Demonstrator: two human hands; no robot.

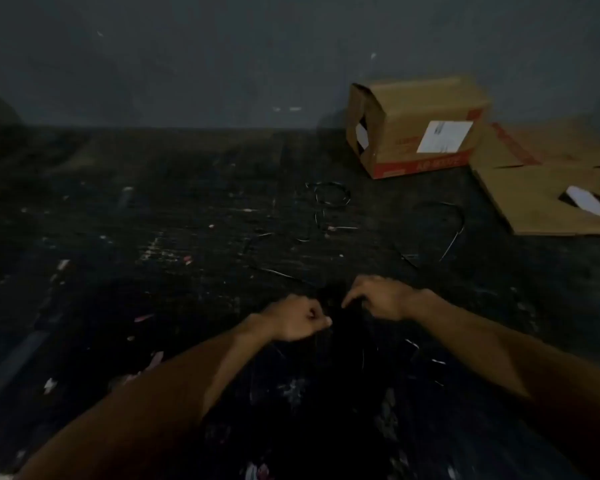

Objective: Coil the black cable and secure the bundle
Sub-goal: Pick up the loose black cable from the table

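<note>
Cable, black, recorded as a dark mass gathered between the two hands, well short of the cardboard box and toward the viewer from it; its outline is largely lost against the dark, scuffed floor. Loose runs are noted trailing from the mass toward the box: one thin strand leading away on the left-hand side, and further loops lying just in front of the box, apart from the bundle. The long axis of the uncoiled length is thus judged to run from the hands toward the box. Left hand is recorded as clenched into a fist, apparently pinching something at the mass's near edge, though what is pinched cannot be told. Right hand is recorded palm-down, fingers curled onto the top of the mass, apparently pressing or gripping it. The two hands are about equally near the bundle; the right lies slightly closer to the box. Both forearms converge from the lower corners, wrists bent inward. A flattened carton lies beside the box, well apart from the cable. Coiling is judged incomplete; no tie is visible.
</note>
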